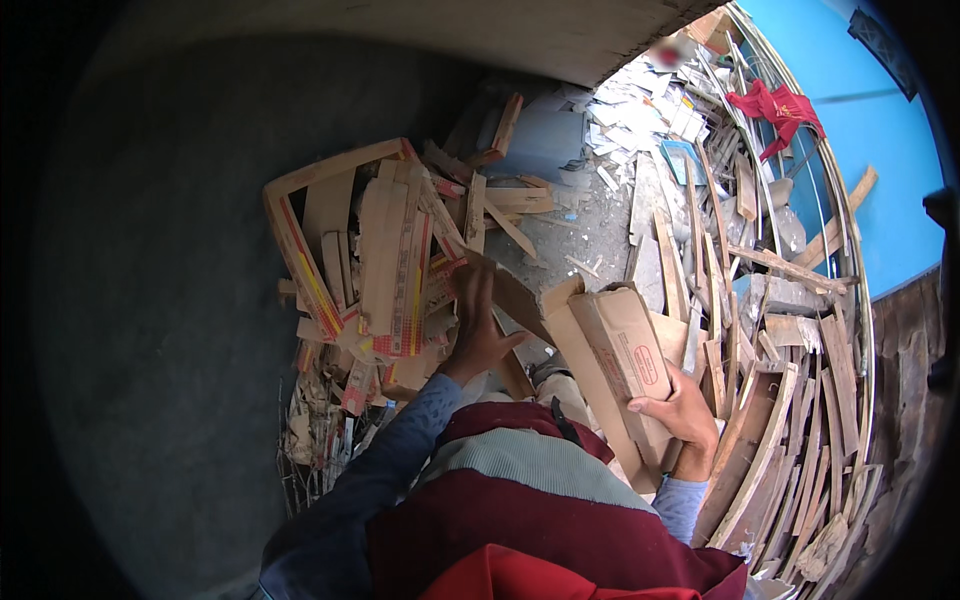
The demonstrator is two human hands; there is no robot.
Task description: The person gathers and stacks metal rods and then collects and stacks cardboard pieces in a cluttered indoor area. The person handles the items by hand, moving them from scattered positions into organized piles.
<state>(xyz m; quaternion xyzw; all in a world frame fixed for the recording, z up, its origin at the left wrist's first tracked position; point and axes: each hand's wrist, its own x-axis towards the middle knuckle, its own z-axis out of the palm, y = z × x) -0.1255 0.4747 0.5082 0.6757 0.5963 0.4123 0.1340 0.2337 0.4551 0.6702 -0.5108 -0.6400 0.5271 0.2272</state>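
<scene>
The right hand (685, 418) clasped the near end of a flattened brown cardboard box (622, 365), fingers wrapped over its edge, while the left hand (478, 325), just left of that box, lay with fingers spread on a brown cardboard flap (512, 292) that ran from the box toward a heap of cardboard cartons with red and yellow print (375, 265). Whether the left hand actually gripped the flap could not be told, as the fisheye view blurred the fingertips. The box was held at one end only, so it could have sagged or slipped toward the loose wooden strips (790, 440) on its right, and the leaning cartons to its left could have slid if the flap were pulled.
</scene>
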